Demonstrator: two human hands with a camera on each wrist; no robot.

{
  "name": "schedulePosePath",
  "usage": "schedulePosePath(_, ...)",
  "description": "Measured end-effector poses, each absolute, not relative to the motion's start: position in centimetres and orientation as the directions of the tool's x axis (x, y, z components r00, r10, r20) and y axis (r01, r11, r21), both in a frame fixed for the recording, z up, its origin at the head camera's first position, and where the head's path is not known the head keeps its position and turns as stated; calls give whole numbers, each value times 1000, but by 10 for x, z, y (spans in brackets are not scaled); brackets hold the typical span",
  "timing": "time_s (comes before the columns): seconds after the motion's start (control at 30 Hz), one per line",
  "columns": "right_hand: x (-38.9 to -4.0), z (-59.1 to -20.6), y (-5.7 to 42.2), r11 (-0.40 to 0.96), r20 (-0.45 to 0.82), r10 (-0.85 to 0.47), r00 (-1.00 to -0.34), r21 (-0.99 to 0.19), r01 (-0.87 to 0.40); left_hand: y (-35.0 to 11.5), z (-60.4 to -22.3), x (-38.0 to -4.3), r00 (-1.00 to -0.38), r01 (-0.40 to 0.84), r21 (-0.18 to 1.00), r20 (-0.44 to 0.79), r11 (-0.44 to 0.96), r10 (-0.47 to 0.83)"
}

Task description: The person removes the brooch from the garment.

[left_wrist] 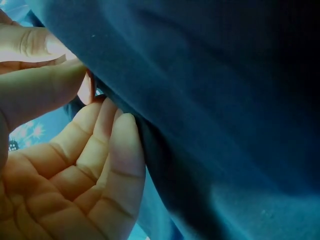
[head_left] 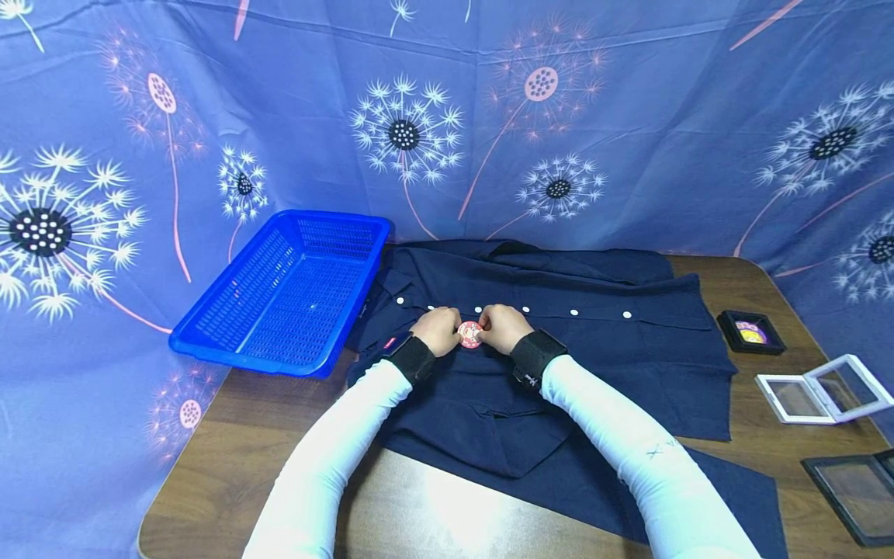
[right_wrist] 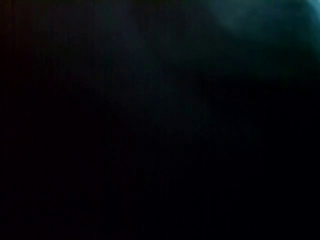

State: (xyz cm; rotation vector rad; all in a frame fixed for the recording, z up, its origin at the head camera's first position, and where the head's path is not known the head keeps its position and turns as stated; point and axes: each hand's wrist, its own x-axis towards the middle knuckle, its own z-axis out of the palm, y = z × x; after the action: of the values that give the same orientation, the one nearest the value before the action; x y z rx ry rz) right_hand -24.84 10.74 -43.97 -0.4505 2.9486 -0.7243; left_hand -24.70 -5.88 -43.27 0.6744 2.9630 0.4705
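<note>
A dark navy button-up shirt (head_left: 628,365) lies spread over the table, its white buttons in a row. At its middle is a round red badge (head_left: 470,335) with a pale picture. My left hand (head_left: 436,331) pinches the badge's left edge, and my right hand (head_left: 506,329) holds its right edge. In the left wrist view, the left hand (left_wrist: 75,175) has thumb and fingertips at the badge's rim (left_wrist: 88,89), close against the navy cloth (left_wrist: 200,100). The right wrist view is almost black, so the right fingertips cannot be made out there.
A blue plastic basket (head_left: 328,365) stands at the left, beside the shirt. Along the right lie a small black box with a colourful badge (head_left: 752,332), an open white frame case (head_left: 796,398) and a black-framed case (head_left: 852,497). A dandelion-patterned curtain (head_left: 475,46) hangs behind the table.
</note>
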Motion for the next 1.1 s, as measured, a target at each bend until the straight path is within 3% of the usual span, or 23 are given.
schedulePosePath(0.73, -250, -437, 106, 815, 7, -337, -942, -498, -295, -61, -435, -242, -903, 421, 335, 62, 843, 426)
schedulePosePath(1.1, -249, -436, 108, 800, 66, -346, -936, -501, -331, -63, -437, -236, -895, 446, 220, 90, 868, 437)
